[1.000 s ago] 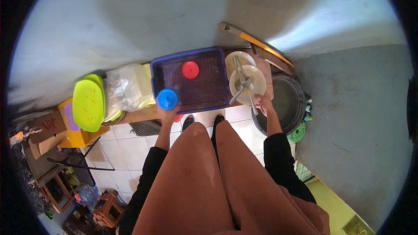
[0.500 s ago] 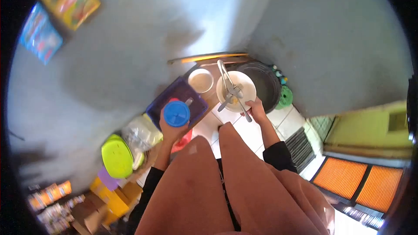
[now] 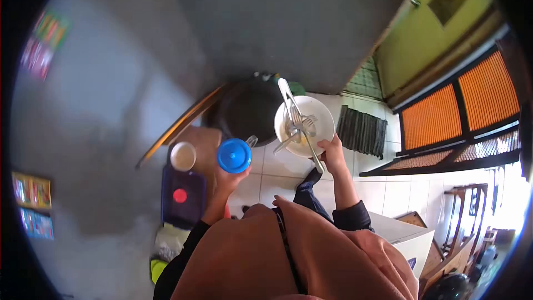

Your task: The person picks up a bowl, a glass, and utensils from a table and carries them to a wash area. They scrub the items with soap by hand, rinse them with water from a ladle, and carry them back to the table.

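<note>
My left hand (image 3: 232, 180) is closed around a blue-lidded mug (image 3: 234, 154); its clear handle sticks out on the far side. The mug's body is mostly hidden under the lid. At the centre right, my right hand (image 3: 333, 154) grips the rim of a white bowl (image 3: 319, 115), thumb inside the edge. Several forks and spoons (image 3: 300, 126) lie crossed in the bowl, their handles jutting over its rim. Some pale food remains show at the bottom.
A white round container (image 3: 183, 156) stands beside a dark blue tray (image 3: 186, 211) with a red round thing. A large black tub (image 3: 250, 111) sits by the wall. A dark mat (image 3: 362, 131) lies on the tiles before a yellow-green door (image 3: 427, 33). A white box-shaped surface (image 3: 402, 233) is at right.
My view and body have turned to the right, so the tray and shelf things shift left and the door, mat and chairs come further into view. Both hands keep their holds.
</note>
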The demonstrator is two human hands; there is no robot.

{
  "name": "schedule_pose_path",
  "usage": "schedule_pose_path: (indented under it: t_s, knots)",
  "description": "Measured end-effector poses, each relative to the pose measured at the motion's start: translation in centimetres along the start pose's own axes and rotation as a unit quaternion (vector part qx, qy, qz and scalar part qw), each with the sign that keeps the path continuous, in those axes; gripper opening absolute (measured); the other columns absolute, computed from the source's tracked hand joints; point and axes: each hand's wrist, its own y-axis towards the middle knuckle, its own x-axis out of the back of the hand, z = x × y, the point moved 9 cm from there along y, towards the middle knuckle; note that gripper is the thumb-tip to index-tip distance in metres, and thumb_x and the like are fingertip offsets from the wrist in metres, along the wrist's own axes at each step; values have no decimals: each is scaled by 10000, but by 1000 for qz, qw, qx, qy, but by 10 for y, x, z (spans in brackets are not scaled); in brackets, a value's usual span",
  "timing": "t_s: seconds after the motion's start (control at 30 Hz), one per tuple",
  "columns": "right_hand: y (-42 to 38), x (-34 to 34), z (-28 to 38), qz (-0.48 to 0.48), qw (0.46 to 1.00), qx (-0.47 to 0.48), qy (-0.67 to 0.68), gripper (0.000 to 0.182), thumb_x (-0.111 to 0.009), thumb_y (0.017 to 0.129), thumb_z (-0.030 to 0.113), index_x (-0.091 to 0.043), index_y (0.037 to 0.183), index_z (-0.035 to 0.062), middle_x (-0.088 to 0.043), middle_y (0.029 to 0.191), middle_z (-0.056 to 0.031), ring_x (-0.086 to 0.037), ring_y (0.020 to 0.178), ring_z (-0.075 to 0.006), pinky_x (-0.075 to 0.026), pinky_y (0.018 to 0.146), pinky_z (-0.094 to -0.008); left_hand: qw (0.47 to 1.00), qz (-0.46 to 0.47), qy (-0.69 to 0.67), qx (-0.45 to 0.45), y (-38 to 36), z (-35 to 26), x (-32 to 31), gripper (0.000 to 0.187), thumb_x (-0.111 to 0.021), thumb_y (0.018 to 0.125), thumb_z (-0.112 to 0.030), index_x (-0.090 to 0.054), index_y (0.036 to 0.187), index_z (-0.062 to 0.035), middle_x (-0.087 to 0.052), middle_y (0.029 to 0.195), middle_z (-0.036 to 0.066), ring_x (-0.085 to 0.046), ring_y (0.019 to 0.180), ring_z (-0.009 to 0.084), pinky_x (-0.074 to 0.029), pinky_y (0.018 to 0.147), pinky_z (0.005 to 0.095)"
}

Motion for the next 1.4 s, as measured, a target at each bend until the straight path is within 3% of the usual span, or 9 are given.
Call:
schedule_pose_path:
  t_s: [0.33, 0.53, 0.63, 0.7, 0.8, 0.93, 1.03, 1.17, 1.4]
  knots:
    - [29, 240, 80, -159, 985, 63, -2, 409, -424, 659, 36, -345, 1059, 6, -496, 800, -131, -550, 533, -191, -481, 379, -266, 993, 113, -16, -38, 72, -48, -279, 587, -749, 497, -107, -427, 984, -43, -517, 879, 45, -506, 793, 136, -418, 727, 280]
    - [71, 348, 130, -254, 963, 83, 29, 385, -422, 660, 41, -353, 1038, 12, -508, 806, -138, -533, 493, -159, -439, 340, -226, 981, 190, 16, -25, 127, -69, -392, 617, -754, 495, -145, -416, 1002, -49, -515, 920, 63, -502, 832, 148, -407, 756, 292]
    - [113, 393, 150, -279, 954, 90, 62, 353, -415, 663, 31, -356, 1010, 7, -509, 800, -132, -518, 457, -148, -418, 326, -218, 976, 213, 6, -55, 173, -54, -446, 625, -757, 500, -152, -418, 1014, -49, -517, 957, 70, -501, 855, 149, -405, 761, 296]
    - [138, 424, 157, -318, 944, 79, 39, 348, -407, 666, 22, -349, 1009, 0, -510, 772, -123, -509, 431, -144, -403, 312, -212, 971, 234, 53, 18, 200, -24, -476, 644, -764, 497, -168, -418, 1028, -53, -523, 964, 70, -505, 867, 157, -404, 768, 306]
    - [163, 458, 200, -329, 940, 84, 31, 343, -407, 675, 17, -336, 1010, -5, -509, 698, -119, -499, 398, -154, -398, 306, -217, 966, 249, 6, -65, 239, -47, -554, 646, -767, 499, -177, -419, 1030, -57, -520, 972, 72, -503, 886, 164, -401, 778, 311]
    - [212, 491, 244, -326, 932, 93, 132, 312, -403, 684, 19, -337, 988, 10, -513, 726, -131, -512, 420, -175, -413, 315, -241, 930, 367, 0, -27, 304, -69, -659, 681, -769, 489, -156, -408, 1059, -56, -499, 1002, 81, -481, 929, 166, -393, 792, 303]
    - [240, 528, 263, -342, 922, 133, 128, 366, -418, 675, 35, -324, 1028, 20, -512, 801, -129, -530, 476, -175, -410, 321, -230, 922, 368, -44, -110, 330, -85, -727, 681, -770, 485, -155, -411, 1056, -55, -502, 981, 77, -483, 912, 162, -396, 785, 303]
    - [293, 570, 296, -365, 918, 107, 114, 395, -432, 670, 49, -328, 1050, 23, -519, 788, -118, -528, 474, -156, -403, 324, -220, 942, 321, -37, -94, 373, -72, -792, 716, -771, 475, -157, -388, 1072, -57, -506, 962, 74, -487, 890, 163, -401, 768, 302]
    - [446, 657, 367, -283, 953, 97, 55, 374, -450, 675, 63, -347, 1032, 30, -523, 734, -98, -507, 435, -123, -392, 326, -201, 968, 249, 8, -38, 452, -32, -880, 724, -773, 463, -159, -383, 1065, -58, -525, 942, 95, -517, 881, 202, -412, 755, 315]
